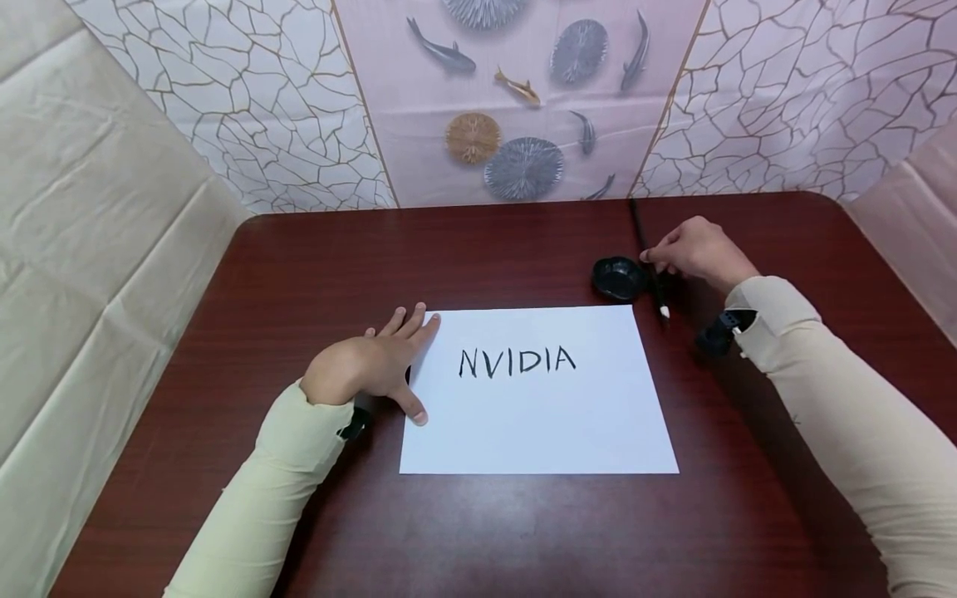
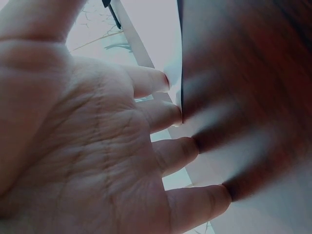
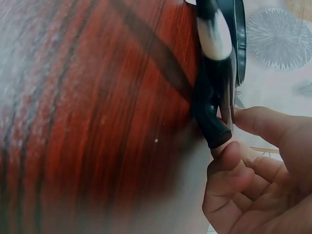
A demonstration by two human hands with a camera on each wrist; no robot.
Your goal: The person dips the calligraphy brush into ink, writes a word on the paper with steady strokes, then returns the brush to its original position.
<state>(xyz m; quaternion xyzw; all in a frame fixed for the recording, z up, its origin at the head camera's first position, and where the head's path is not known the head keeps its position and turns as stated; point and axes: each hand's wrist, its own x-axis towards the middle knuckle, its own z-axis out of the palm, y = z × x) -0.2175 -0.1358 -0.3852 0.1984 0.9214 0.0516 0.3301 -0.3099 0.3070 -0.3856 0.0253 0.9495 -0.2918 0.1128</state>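
Note:
My left hand (image 1: 374, 365) lies with spread, straight fingers over the left edge of a white sheet of paper (image 1: 538, 432). Black handwritten letters (image 1: 517, 362) on the sheet read NVIDIA. At the back right, my right hand (image 1: 703, 249) pinches the dark handle of a writing brush (image 1: 658, 295) between thumb and fingers. The brush's white and black bristle end (image 3: 214, 39) points toward the front of the table. Under the brush, by the fingertips, is a curved black piece like a brush rest (image 3: 210, 119). A black ink dish (image 1: 617, 278) stands just left of the brush.
Dark reddish wood makes up the tabletop (image 1: 478, 531). A patterned cloth (image 1: 523, 100) with fish and round motifs hangs along its back edge, and a cream cloth (image 1: 97, 274) hangs at the left. Each wrist wears a small black camera (image 1: 719, 332).

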